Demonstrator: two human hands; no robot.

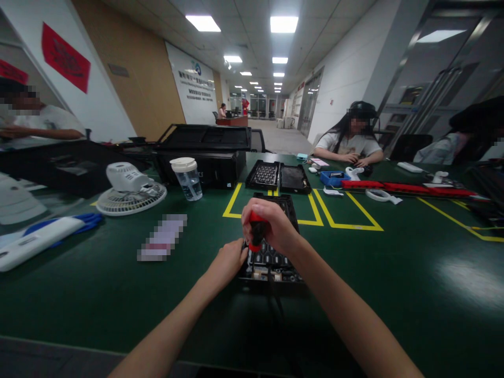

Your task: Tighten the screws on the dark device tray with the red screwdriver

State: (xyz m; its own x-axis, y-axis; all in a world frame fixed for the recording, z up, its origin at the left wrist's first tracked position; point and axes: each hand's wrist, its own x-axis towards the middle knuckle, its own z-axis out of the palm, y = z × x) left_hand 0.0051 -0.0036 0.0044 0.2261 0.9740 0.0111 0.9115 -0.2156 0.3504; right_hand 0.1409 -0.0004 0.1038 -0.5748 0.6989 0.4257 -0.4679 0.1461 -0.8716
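Observation:
A black plastic housing (275,257) lies on the green table in front of me, with rows of rounded cell shapes inside and pale connectors along its near edge. My right hand (271,223) is closed around the red and black handle of a screwdriver (256,231), held upright over the housing's left part. Where its tip meets the housing, I cannot make out. At the left edge of the housing, my left hand (230,258) grips the side, its fingertips partly hidden. A dark cable hangs from the near side.
Two black open trays (263,175) lie beyond, near yellow tape outlines (354,227). To the left are a lidded cup (188,178), a white fan (132,191), a blurred flat item (163,237) and a black case (205,165). A blue bin (333,178) stands right, near a seated person (350,136).

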